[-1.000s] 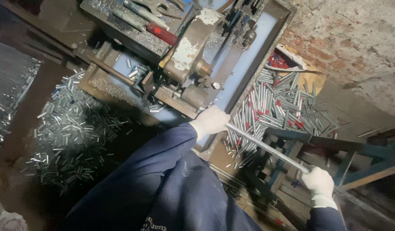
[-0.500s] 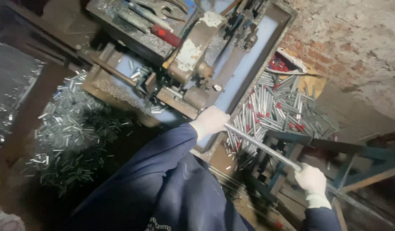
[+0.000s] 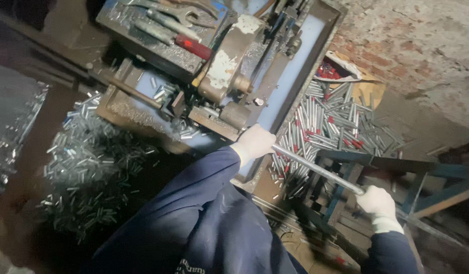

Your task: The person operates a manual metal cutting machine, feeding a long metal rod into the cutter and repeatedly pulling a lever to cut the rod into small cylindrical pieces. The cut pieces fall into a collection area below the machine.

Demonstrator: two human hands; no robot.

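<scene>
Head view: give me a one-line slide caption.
Two gloved hands, left hand and right hand, grip a metal rod beside a cutting machine, cut metal tubes piled nearby.

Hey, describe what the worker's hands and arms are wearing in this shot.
Both hands wear white fabric gloves: the left hand and the right hand, the right glove with a ribbed cuff. Both arms are in dark navy sleeves, loose and creased, with small pale lettering on the cloth below the left sleeve.

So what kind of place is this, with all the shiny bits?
Probably a small metal workshop. A worn cutting machine stands by a brick wall, heaps of short cut metal pieces lie around, and both gloved hands hold a long metal rod.
</scene>
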